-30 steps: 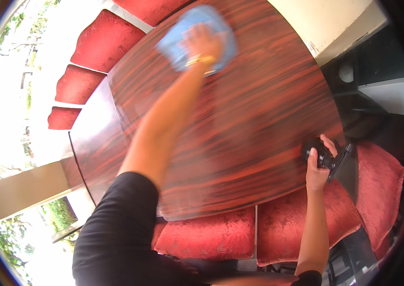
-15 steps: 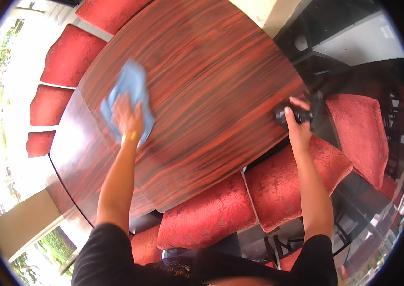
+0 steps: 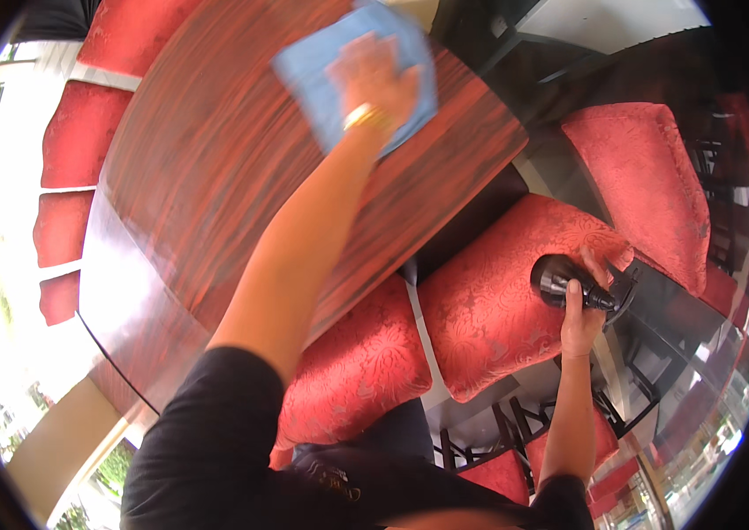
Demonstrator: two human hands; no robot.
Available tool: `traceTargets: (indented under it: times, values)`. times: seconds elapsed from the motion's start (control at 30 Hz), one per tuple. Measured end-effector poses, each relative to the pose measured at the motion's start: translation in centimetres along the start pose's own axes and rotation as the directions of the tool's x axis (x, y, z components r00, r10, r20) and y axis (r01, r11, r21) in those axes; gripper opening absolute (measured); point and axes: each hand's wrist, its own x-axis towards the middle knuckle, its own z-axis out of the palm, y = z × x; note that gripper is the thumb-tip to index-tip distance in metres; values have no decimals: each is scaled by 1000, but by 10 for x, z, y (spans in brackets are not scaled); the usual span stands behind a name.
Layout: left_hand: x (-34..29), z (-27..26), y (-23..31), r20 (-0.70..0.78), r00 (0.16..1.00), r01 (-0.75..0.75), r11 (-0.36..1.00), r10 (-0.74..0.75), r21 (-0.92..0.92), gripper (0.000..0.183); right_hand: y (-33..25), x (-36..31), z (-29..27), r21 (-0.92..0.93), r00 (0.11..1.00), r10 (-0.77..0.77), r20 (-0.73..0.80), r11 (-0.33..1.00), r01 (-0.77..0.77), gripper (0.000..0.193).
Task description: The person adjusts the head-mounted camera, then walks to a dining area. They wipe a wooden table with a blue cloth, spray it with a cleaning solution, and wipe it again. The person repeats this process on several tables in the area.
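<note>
My left hand [image 3: 376, 81] lies flat with fingers spread on a blue cloth [image 3: 317, 75], pressing it against the dark reddish wood-grain table [image 3: 215, 132] near its far edge. Motion blurs the hand and cloth slightly. A yellow band circles that wrist. Off the table's right side, my right hand [image 3: 582, 318] is closed around a black spray bottle [image 3: 555, 277]. The bottle is tilted, its rounded base toward the table and its trigger head by my fingers. Below it is a red patterned chair.
Red patterned chairs [image 3: 498, 300] line the table's near side, with another chair [image 3: 648, 185] at the right. More red chairs [image 3: 83, 132] stand along the left side. Behind the far right edge is a dark glass surface [image 3: 560, 79]. Bright light glares on the table's left end.
My left hand has swept the blue cloth far and to the right across the table. My right hand has drawn the spray bottle nearer, from above the table's edge to over a chair.
</note>
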Motion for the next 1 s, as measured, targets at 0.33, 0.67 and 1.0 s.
traceTargets:
  times: [0.33,0.67,1.0]
  values:
    - [-206,-81,58,400,857,-239,938,326,-252,60,24,-10,0,-49,999,-46,-4,998,46,45]
    - [-147,-181,-398,-104,721,678,667,-685,307,57,13,-8,11,-231,983,-175,60,955,184,40]
    - [-335,-174,-92,347,819,-311,861,457,-402,58,-110,-28,147,-113,936,-350,44,929,353,39]
